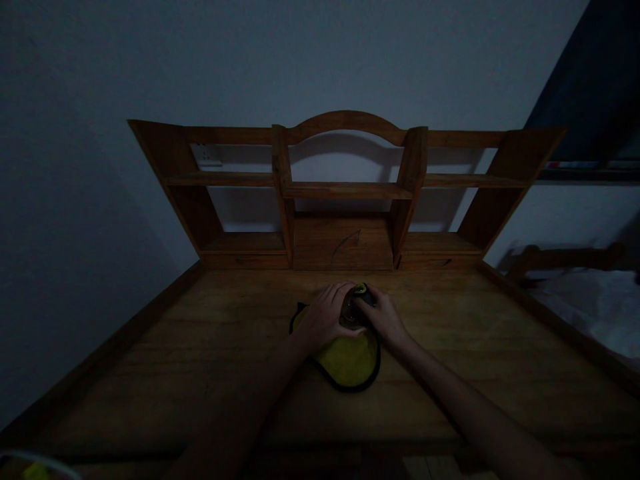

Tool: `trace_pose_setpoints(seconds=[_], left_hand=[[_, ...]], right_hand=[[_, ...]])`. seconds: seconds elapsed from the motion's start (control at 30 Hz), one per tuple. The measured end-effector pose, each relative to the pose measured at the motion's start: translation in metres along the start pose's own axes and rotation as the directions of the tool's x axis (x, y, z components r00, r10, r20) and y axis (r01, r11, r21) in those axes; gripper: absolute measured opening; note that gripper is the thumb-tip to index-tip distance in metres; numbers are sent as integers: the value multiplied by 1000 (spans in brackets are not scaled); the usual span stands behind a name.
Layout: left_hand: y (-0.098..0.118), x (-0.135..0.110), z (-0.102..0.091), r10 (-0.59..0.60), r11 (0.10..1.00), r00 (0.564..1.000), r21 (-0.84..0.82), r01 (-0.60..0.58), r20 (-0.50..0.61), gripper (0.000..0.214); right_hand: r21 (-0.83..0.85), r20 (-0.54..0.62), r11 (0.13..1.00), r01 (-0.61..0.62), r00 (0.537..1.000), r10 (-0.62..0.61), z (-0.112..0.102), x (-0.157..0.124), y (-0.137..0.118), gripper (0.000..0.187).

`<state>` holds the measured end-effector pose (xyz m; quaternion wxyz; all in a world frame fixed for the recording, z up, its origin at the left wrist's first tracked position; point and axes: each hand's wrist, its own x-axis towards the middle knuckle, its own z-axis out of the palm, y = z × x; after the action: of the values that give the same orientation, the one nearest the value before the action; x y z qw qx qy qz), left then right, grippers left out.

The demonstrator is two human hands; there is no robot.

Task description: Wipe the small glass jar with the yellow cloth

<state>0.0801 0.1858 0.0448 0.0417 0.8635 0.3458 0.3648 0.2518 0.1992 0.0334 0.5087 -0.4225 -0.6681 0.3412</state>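
A yellow cloth [347, 360] with a dark border lies on the wooden desk [200, 347] in front of the shelf unit. My left hand [323, 317] rests on the cloth's far left part, fingers curled round a small dark round object [353, 313]. My right hand [385, 317] closes on the same object from the right, where a bit of yellow and black shows at its top. The room is dim and the object is mostly hidden between my hands, so I cannot name it.
A wooden shelf unit [345, 193] with open compartments stands at the desk's back against the wall. Raised rails edge the desk left and right. A wooden chair or bed frame with white fabric [590, 300] sits to the right. A wall socket [207, 157] shows behind the left shelf.
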Motion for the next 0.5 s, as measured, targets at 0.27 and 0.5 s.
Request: trace_pose_setpoints(seconds=[0.27,0.5], left_hand=[[2,0,2,-22,999,1000,-28,22,-9,84],[-4,0,2,9,1000,1000,21,-9,25,86]], right_hand=[[85,11,988,-130,991,130,5,4,12,30],[-139,12,990,20,1000,-18,2,-2,9,26]])
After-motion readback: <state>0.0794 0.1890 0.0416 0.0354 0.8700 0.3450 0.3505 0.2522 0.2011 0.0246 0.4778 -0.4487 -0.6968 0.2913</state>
